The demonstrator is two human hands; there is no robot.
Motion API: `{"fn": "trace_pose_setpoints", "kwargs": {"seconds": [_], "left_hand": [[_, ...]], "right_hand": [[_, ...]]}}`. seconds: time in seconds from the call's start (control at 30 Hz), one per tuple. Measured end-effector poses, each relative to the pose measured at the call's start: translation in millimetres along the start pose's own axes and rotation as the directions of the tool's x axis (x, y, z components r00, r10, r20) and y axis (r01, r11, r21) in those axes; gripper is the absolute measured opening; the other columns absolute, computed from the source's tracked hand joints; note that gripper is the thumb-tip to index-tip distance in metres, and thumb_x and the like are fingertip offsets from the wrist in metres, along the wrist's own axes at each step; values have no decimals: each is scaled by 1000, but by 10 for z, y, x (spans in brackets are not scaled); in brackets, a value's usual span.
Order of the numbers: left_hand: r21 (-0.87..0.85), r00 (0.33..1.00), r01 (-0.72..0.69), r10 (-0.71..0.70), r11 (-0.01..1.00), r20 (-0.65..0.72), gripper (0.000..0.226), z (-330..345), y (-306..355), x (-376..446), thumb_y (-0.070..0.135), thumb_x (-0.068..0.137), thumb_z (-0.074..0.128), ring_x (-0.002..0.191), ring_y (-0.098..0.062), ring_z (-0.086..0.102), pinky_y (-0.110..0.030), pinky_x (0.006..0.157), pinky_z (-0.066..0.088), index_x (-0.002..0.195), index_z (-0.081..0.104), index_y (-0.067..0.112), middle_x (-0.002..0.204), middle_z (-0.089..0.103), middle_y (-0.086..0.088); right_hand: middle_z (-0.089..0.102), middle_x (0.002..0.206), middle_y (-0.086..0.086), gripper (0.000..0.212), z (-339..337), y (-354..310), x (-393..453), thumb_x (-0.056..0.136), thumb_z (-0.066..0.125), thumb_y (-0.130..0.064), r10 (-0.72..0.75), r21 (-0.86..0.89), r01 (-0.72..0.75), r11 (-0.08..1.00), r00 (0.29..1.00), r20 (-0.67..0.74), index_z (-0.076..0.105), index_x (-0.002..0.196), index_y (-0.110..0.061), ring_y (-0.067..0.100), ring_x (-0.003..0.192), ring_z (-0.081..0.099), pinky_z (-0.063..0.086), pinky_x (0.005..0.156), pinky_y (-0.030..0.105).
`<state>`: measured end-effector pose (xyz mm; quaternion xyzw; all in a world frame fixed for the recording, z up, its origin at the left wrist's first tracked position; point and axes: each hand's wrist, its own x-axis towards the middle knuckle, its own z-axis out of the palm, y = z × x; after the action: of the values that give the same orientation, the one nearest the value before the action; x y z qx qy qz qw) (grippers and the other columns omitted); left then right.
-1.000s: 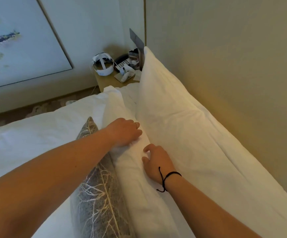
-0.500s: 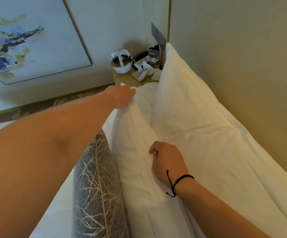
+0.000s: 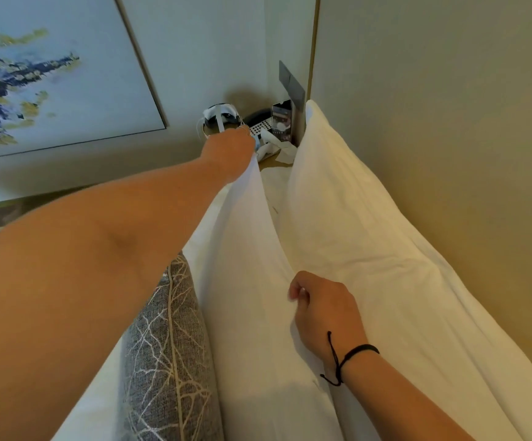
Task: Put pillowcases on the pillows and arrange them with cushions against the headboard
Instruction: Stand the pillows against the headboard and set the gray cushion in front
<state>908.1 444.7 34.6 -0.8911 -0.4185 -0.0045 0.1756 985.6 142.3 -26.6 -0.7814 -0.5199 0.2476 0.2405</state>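
Observation:
Two white pillows stand on edge along the beige headboard (image 3: 449,122). The back pillow (image 3: 369,243) leans against it. The front pillow (image 3: 245,281) stands just before it. My left hand (image 3: 229,151) is stretched out and pinches the far top corner of the front pillow's case, pulling it up. My right hand (image 3: 322,307), with a black cord on the wrist, grips the same pillow's top edge nearer to me. A grey cushion (image 3: 166,351) with a pale branch pattern leans against the front pillow's left side, partly under my left arm.
A bedside table (image 3: 271,162) at the far end carries a white headset (image 3: 220,117), a phone keypad and small items. A framed blue and gold painting (image 3: 51,74) hangs on the left wall. White bedding (image 3: 89,405) lies left of the cushion.
My left hand has slid from the middle of the front pillow out to its far corner and lifted it. My right hand has closed on the near top edge.

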Motion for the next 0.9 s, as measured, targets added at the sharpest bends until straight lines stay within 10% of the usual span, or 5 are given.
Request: {"fn": "trace_pose_setpoints", "kwargs": {"seconds": [0.2, 0.5, 0.7, 0.9], "left_hand": [[-317, 964, 258, -223, 913, 141, 56, 35, 14, -165, 34, 96, 57, 129, -37, 45, -52, 85, 53, 144, 30, 23, 159, 21, -9], [-672, 904, 405, -383, 620, 192, 44, 170, -223, -2074, 62, 91, 48, 115, -22, 51, -38, 91, 44, 117, 52, 27, 133, 49, -5], [-853, 787, 514, -443, 87, 429, 62, 320, 98, -3482, 70, 91, 29, 125, -12, 44, -33, 101, 34, 143, 33, 36, 144, 43, 7], [-818, 713, 570, -446, -81, 541, 70, 408, 427, -4135, 74, 88, 26, 142, -20, 32, -44, 115, 25, 150, 13, 46, 158, 26, 11]], "right_hand": [[56, 72, -6, 25, 34, 37, -43, 79, 47, 0, 14, -203, 0, 979, 998, 66, 55, 81, -24, 17, 66, 53, 41, 56, 30], [44, 67, -5, 16, 147, -7, -64, 89, 44, -4, -2, -335, 31, 942, 996, 87, 49, 95, -18, 11, 54, 39, 29, 46, 29], [64, 95, 2, 16, 238, 12, -161, 92, 54, -20, 143, 244, -177, 953, 978, 151, 59, 103, -28, 17, 79, 61, 49, 69, 29], [68, 94, 0, 11, 277, -311, 376, 90, 63, -14, 86, 388, -124, 913, 990, 114, 70, 87, -21, 8, 74, 60, 46, 59, 14]]}}
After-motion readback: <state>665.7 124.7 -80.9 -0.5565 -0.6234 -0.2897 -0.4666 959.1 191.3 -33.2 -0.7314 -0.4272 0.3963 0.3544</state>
